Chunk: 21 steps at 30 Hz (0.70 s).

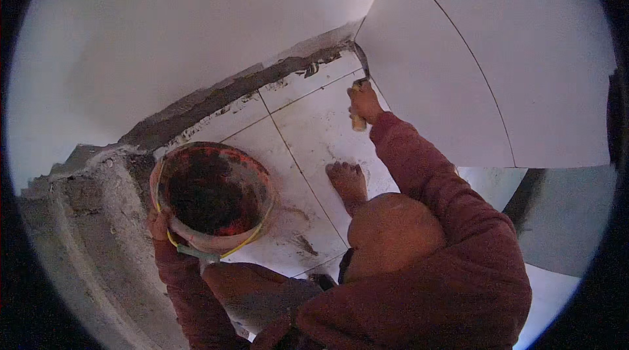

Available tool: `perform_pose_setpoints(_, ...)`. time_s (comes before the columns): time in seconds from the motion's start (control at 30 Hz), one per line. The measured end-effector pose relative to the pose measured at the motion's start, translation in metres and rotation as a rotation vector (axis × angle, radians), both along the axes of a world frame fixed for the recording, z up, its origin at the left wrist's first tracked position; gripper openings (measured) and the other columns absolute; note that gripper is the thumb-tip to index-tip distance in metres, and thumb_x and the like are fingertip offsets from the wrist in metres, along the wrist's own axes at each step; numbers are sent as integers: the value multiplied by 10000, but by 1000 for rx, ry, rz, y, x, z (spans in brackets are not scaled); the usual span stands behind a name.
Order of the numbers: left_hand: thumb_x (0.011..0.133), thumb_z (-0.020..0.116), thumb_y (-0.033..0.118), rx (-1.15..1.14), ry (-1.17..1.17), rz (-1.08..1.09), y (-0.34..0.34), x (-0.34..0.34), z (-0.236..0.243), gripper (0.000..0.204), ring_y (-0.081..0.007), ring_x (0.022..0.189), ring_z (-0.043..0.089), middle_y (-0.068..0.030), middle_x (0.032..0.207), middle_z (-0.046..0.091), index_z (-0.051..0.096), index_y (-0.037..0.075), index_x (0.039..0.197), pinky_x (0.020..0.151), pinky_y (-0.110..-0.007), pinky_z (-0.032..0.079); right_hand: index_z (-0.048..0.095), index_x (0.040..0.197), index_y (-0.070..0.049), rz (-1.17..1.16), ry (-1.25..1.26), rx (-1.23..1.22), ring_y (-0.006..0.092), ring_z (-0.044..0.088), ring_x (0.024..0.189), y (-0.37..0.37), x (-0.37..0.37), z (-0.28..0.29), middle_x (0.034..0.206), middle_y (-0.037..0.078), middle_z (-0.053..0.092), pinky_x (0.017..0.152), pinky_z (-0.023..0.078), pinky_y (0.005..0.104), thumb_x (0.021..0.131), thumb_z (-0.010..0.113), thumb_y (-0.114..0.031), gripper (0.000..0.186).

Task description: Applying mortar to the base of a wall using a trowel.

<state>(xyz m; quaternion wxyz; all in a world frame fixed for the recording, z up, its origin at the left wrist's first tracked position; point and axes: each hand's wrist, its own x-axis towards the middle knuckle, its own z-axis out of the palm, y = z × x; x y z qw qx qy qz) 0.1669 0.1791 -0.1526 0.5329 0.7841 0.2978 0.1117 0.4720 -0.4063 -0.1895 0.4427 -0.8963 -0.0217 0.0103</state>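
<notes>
Nearest the lower edge: the person's dark red sleeves and a bent bare knee [393,232], crouched over the floor. Left hand [159,224]: at the near left rim of a bucket [213,196], fingers wrapped on the rim beside its yellow handle loop; grasp closed on the bucket. Bucket: round, reddish and mortar-stained, dark inside, standing on the tiled floor at the left, just beside a rough grey concrete ledge [85,219]. Bare foot [347,180]: flat on a white floor tile [308,134], near the middle, between bucket and right arm. Floor tiles: white, smeared with grey, with thin dark joints crossing between them. Right hand [364,102]: arm stretched forward, fingers clenched around the pale wooden handle of a trowel [360,81]. Trowel: held upright in the far corner, its narrow metal blade pointing up into the seam where the floor meets a large white wall tile [458,68]; whether the blade tip touches the seam cannot be told. Farthest: a band of dark grey mortar [249,85] running along the foot of the white wall [183,22] on the left, behind the floor tiles.
</notes>
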Motion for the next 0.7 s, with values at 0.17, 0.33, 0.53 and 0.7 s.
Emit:
perform_pose_setpoints(0.17,695,602,111,42,15,22,-28,26,28,104,-73,526,455,4,603,522,541,59,629,483,-227,370,353,849,-48,168,-202,66,224,484,407,-16,42,-66,601,98,453,330,411,363,744,508,-177,227)
perform_pose_setpoints(0.33,690,615,78,-167,38,25,-46,18,49,101,-63,526,443,15,605,513,534,74,630,477,-217,361,462,657,-29,331,-79,-298,284,528,528,12,52,18,568,126,486,466,432,392,644,603,-171,201)
perform_pose_setpoints(0.53,692,615,72,-175,67,18,-46,29,57,94,-48,516,420,28,600,500,531,69,650,464,-204,340,505,594,-56,440,-270,-941,315,535,647,32,50,47,659,155,531,548,395,404,537,640,-166,183)
perform_pose_setpoints(0.7,698,600,68,-133,177,139,-49,31,74,83,-46,504,400,40,591,483,539,52,644,460,-203,333,498,584,-47,385,-377,-754,313,535,591,19,50,40,622,162,512,524,400,408,574,581,-120,110)
